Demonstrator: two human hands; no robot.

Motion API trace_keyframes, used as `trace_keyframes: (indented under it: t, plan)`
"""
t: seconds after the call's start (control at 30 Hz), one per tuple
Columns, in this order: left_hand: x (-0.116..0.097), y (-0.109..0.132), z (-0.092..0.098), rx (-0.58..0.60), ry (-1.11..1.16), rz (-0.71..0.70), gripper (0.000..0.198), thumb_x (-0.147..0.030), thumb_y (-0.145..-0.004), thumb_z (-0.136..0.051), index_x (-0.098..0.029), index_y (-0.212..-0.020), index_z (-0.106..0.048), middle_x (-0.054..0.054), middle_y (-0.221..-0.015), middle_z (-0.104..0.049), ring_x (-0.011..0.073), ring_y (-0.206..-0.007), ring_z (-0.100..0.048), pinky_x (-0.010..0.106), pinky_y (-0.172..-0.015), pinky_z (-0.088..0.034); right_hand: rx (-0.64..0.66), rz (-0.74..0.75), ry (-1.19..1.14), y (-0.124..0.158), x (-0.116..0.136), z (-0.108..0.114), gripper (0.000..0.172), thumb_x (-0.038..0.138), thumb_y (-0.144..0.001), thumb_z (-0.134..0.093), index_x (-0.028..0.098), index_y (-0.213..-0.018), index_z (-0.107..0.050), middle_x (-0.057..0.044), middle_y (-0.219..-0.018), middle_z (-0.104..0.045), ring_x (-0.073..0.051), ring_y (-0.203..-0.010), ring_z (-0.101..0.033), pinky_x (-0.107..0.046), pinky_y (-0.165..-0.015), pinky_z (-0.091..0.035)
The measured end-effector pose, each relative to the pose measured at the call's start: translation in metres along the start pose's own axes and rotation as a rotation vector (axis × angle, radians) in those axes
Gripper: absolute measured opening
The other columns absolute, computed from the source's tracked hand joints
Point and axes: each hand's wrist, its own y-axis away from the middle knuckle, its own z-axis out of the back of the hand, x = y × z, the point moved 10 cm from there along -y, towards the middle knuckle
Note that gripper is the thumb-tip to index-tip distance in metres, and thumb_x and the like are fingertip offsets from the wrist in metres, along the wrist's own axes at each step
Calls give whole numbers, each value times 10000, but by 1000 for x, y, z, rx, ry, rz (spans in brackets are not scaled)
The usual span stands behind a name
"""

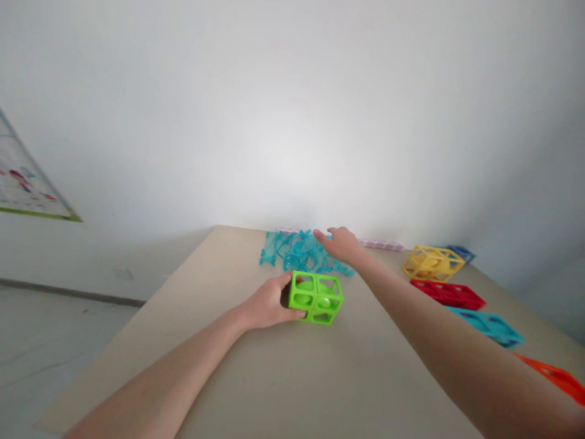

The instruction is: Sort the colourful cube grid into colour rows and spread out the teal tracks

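Observation:
My left hand [269,303] grips the left side of a green open-frame cube block [317,297] that rests on the beige table [274,378]. My right hand [340,244] reaches far forward over a pile of translucent teal curved pieces [297,251] at the table's back edge. Its fingers are stretched out and touch the pile, holding nothing that I can see.
Along the right side lie open-frame blocks: yellow [432,262], dark blue [461,251], red [450,294], teal [491,326] and orange [557,378]. A pale pink strip [381,244] lies by the white wall. A poster [22,180] hangs at left.

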Motion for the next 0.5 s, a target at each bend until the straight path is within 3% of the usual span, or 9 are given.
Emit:
trace_keyframes:
  t: [0.07,0.13,0.17,0.23,0.33,0.5]
  plan:
    - [-2,1,1,-10,-8,-13,604,-233,-656,-772,-178,-1205,-526,80,-1128,-655,243,-1023,-619,364,-905,-478,99,208,-52,29,35,7,598,661,-853,-428,225,-1222,-606,-103,-1238,-634,-257,-1102,-610,-357,-916,-476]
    - [-6,1,0,-6,0,-33,609,-256,-672,-766,-183,-1223,-517,83,-1129,-654,246,-1021,-619,366,-891,-483,300,552,-112,75,77,-1,629,606,-759,-619,250,-1274,-561,-85,-1220,-647,-270,-1014,-649,-358,-828,-516]
    - [-7,1,-1,8,15,-43,610,-266,-680,-762,-187,-1230,-511,84,-1132,-652,246,-1025,-617,367,-889,-483,307,623,-72,92,84,-1,676,560,-677,-719,246,-1257,-570,-90,-1195,-658,-290,-1000,-649,-362,-806,-520]
    - [-10,1,-5,44,50,-57,625,-284,-679,-768,-192,-1237,-501,90,-1151,-641,245,-1047,-608,376,-911,-473,268,644,23,111,83,3,570,398,-630,-787,222,-1149,-627,-102,-1051,-705,-295,-894,-670,-348,-720,-524]
    - [-8,1,-6,64,45,-56,712,-324,-656,-791,-194,-1275,-464,105,-1155,-620,236,-1063,-593,402,-968,-435,278,567,149,104,55,20,458,336,-640,-775,242,-1069,-645,-67,-916,-713,-259,-798,-670,-305,-650,-503]
    - [-3,0,-5,65,-12,-62,630,-331,-724,-734,-188,-1273,-462,88,-1075,-623,200,-1007,-596,401,-976,-424,105,209,319,33,-43,100,557,228,-673,-703,211,-1206,-541,-91,-1008,-679,-255,-872,-647,-289,-683,-474]
